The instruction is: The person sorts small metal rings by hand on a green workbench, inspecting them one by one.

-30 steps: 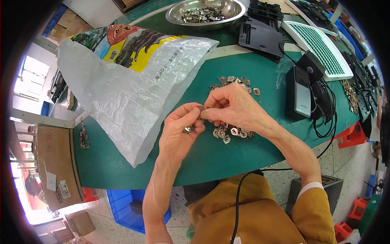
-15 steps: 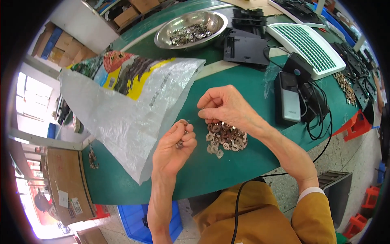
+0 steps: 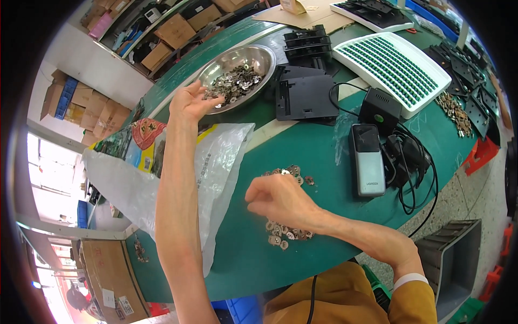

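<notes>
My left hand [image 3: 193,101] is stretched out to the near left rim of a shiny metal bowl [image 3: 265,62], palm up with fingers apart. Small flat metal pieces [image 3: 235,83] lie heaped in that bowl. Over the middle of the green table, my right hand [image 3: 281,201] is curled, its fingertips drawn together; whatever they hold, if anything, is hidden. A loose pile of small round metal washers with cut-out centres [image 3: 281,233] lies under and around this hand, partly covered by it. Several more washers [image 3: 293,170] show just beyond the knuckles.
A white plastic sack [image 3: 226,156] lies left of the pile, under my left forearm. A grey power bank [image 3: 368,162] with black cables stands to the right. Black plastic parts [image 3: 305,97] and a white tray with green rows [image 3: 393,67] sit farther back. A grey bin [image 3: 450,262] stands on the floor.
My left hand has gone from beside the pile forward to the bowl, and its closed fingers have opened. My right hand stays over the pile. The view has shifted.
</notes>
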Demonstrator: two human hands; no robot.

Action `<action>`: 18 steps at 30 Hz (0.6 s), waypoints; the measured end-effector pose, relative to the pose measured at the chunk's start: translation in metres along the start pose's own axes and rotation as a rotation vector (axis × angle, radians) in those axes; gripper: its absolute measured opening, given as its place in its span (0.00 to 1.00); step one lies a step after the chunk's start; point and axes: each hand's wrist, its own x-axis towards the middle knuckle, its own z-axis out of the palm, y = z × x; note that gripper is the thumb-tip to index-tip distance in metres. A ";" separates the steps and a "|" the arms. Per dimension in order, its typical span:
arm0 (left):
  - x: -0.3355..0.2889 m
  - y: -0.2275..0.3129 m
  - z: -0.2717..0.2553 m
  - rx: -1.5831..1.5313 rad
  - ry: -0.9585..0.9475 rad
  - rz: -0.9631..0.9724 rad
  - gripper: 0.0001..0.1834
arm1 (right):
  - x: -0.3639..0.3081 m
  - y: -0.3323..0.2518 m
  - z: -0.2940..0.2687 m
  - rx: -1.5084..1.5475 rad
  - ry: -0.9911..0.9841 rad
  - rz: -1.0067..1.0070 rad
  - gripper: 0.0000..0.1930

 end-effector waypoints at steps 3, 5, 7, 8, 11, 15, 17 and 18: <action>0.015 -0.003 0.002 -0.008 -0.113 -0.006 0.28 | -0.004 -0.004 -0.002 0.008 -0.014 0.021 0.08; 0.015 -0.006 0.000 0.008 -0.183 0.063 0.28 | -0.004 -0.003 -0.001 0.012 -0.032 0.021 0.08; 0.004 -0.015 0.005 0.025 -0.224 0.172 0.27 | -0.003 0.001 -0.002 0.000 -0.030 0.022 0.07; -0.004 -0.015 0.007 0.019 -0.209 0.156 0.27 | -0.003 0.003 -0.003 0.004 -0.037 0.044 0.07; -0.043 -0.013 0.007 0.111 -0.315 0.301 0.22 | 0.008 0.008 -0.012 -0.118 0.098 -0.211 0.06; -0.129 -0.034 -0.015 0.228 -0.531 0.420 0.16 | 0.016 0.004 -0.025 -0.269 0.112 -0.162 0.08; -0.159 -0.061 -0.032 0.288 -0.479 0.419 0.14 | 0.016 0.004 -0.028 -0.307 0.031 -0.113 0.09; -0.171 -0.076 -0.041 0.359 -0.440 0.415 0.12 | 0.014 0.005 -0.029 -0.338 -0.035 -0.069 0.09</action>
